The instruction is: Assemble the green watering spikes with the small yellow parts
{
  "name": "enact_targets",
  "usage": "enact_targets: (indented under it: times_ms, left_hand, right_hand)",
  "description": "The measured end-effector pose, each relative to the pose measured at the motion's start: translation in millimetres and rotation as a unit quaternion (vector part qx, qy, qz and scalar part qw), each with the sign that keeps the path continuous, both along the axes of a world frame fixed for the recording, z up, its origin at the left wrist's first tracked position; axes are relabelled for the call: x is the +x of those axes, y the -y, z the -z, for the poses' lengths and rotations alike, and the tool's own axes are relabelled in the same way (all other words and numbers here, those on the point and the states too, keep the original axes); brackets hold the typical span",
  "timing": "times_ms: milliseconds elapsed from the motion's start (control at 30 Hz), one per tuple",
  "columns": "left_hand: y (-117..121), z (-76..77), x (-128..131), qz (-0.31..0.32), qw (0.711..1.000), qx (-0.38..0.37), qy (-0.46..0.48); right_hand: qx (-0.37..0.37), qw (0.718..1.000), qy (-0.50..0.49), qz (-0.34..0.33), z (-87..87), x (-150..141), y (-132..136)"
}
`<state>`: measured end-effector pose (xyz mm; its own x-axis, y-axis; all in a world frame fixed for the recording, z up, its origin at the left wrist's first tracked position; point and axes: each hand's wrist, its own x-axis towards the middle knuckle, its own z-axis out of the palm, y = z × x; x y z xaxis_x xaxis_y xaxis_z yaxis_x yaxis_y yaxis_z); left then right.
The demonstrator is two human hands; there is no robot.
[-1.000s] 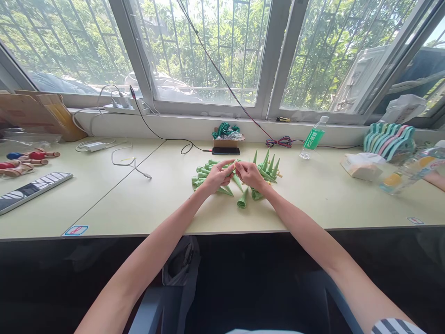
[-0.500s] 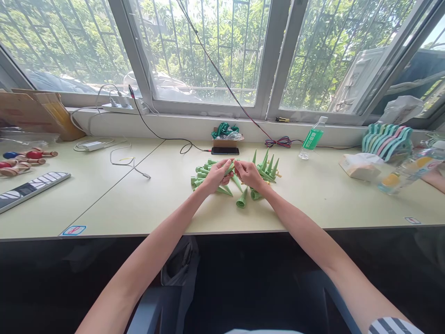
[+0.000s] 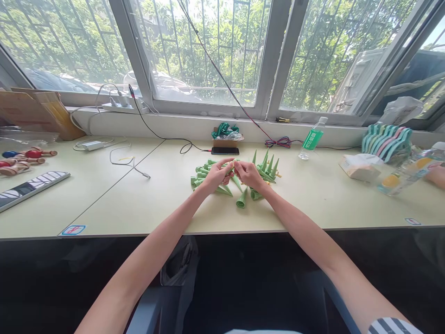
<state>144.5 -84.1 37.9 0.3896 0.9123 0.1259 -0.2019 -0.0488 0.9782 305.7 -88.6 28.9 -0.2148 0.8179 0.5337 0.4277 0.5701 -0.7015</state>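
My left hand (image 3: pixel 219 175) is closed round a green plastic watering spike (image 3: pixel 233 168), mostly hidden by the fingers. Against it, my right hand (image 3: pixel 247 174) is closed in a pinch at the spike's end; what lies between those fingertips is too small to make out. Several similar spikes lie on the table left of and below the hands, among them one spike (image 3: pixel 241 199) with its round opening towards me. Right of my hands, more spikes (image 3: pixel 270 166) stand or lean in a cluster, with small yellow parts showing beside them.
A phone (image 3: pixel 225 150) lies behind the hands, before a small box (image 3: pixel 225 143) holding green wrapping. Further right are a water bottle (image 3: pixel 311 139), a tissue pack (image 3: pixel 359 167), hangers (image 3: pixel 387 141) and another person's hand (image 3: pixel 436 176) by a second bottle. Cables (image 3: pixel 130 162) lie to the left.
My hands stay together in almost the same place; less of the held spike shows between the fingers. At the far right, the other person's hand has shifted slightly.
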Motion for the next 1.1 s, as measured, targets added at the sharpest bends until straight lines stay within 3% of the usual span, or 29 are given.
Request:
enact_targets:
  times_ms: [633,1100]
  left_hand:
    - [-3,5.3,-4,0.025,1.000,0.006,0.003]
    - [2,-4.7,1,-0.006,1.000,-0.013,0.000]
  right_hand:
    - [0.009,1.000,0.005,-0.009,0.1,2,2]
    - [-0.003,1.000,0.003,0.005,-2.3,0,2]
